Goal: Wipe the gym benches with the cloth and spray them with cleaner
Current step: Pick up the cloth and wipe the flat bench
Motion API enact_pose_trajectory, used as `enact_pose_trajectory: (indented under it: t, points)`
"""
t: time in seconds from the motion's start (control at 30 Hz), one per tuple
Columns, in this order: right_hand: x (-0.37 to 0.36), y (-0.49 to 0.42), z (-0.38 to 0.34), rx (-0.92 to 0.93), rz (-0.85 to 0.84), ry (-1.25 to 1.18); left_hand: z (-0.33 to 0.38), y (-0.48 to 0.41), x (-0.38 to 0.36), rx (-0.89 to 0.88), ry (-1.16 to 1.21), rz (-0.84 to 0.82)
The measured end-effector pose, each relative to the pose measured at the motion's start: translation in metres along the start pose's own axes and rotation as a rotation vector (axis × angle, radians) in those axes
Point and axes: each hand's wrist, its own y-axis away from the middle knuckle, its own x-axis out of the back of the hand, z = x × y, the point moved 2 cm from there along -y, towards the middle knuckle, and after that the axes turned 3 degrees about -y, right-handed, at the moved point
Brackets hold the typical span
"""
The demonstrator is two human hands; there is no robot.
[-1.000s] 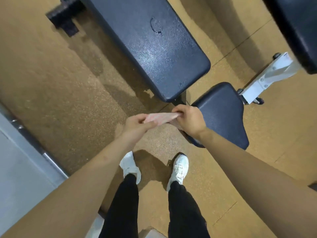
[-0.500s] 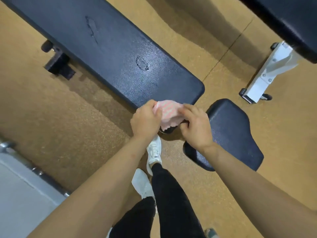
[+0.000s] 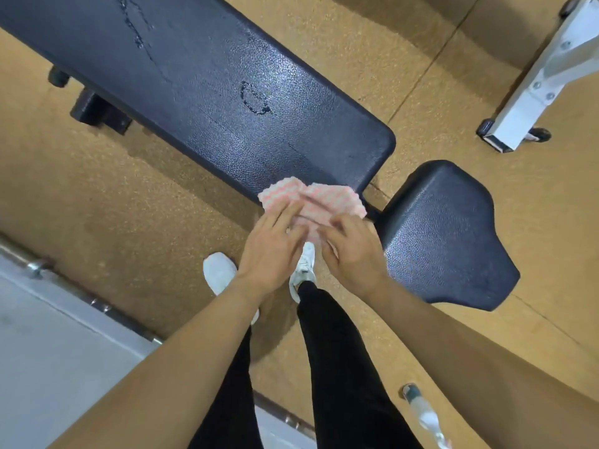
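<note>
A long dark blue bench pad (image 3: 207,82) runs from the upper left to the middle, with its smaller seat pad (image 3: 444,234) to the right. A pink-and-white cloth (image 3: 311,197) is spread in front of the long pad's near corner. My left hand (image 3: 272,251) grips the cloth's left side and my right hand (image 3: 353,254) grips its right side, fingers pointing away from me. A spray bottle (image 3: 424,413) shows blurred at the bottom right, beside my right forearm.
Tan speckled floor (image 3: 129,205) surrounds the bench. A white metal frame foot (image 3: 525,102) of another bench stands at the upper right. A metal rail (image 3: 97,306) borders a grey surface at the lower left. My white shoes (image 3: 220,270) are just below my hands.
I have stepped closer to the bench. The cloth, bunched between my hands before, is now spread wider, and both hands have moved forward to the long pad's near corner.
</note>
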Motion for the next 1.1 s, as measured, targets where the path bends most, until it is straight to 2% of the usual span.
enact_pose_trajectory:
  t: [0.07, 0.17, 0.27, 0.37, 0.43, 0.53, 0.6, 0.67, 0.73, 0.8, 0.83, 1.0, 1.1]
  points:
    - [0.002, 0.000, -0.004, -0.023, 0.080, -0.066, -0.004, 0.005, 0.001, 0.040, 0.031, -0.001]
    - [0.011, -0.019, -0.004, -0.210, 0.142, -0.241, -0.010, 0.003, 0.005, 0.044, 0.054, 0.003]
    - [0.013, -0.045, -0.001, -0.306, -0.007, -0.194, -0.013, -0.009, 0.018, 0.067, 0.057, 0.036]
    - [0.012, -0.061, 0.007, -0.329, -0.054, -0.166, -0.018, -0.016, 0.020, 0.073, 0.030, 0.014]
    - [0.013, -0.067, 0.014, -0.357, 0.000, -0.186, -0.020, -0.022, 0.018, 0.054, -0.057, -0.018]
    - [0.019, -0.072, 0.022, -0.429, 0.194, -0.169, -0.015, -0.036, 0.020, 0.053, -0.221, -0.089]
    - [0.019, -0.069, 0.016, -0.389, 0.271, -0.130, -0.012, -0.041, 0.022, 0.063, -0.277, -0.096]
    - [0.011, -0.062, 0.004, -0.187, 0.206, -0.069, -0.012, -0.037, 0.021, 0.046, -0.249, -0.075]
    - [-0.007, -0.054, -0.007, -0.038, 0.014, 0.012, -0.016, -0.028, 0.020, 0.064, -0.181, -0.043]
    - [-0.023, -0.050, -0.012, -0.077, -0.180, 0.103, -0.022, -0.020, 0.024, 0.104, -0.125, 0.000]
    - [-0.029, -0.052, -0.013, -0.109, -0.215, 0.142, -0.027, -0.017, 0.028, 0.129, -0.104, 0.014]
    - [-0.023, -0.092, -0.005, -0.232, -0.179, 0.225, -0.070, -0.026, 0.055, 0.397, -0.144, -0.059]
    - [-0.009, -0.124, 0.016, -0.322, -0.140, 0.242, -0.087, -0.034, 0.061, 0.398, -0.166, -0.100]
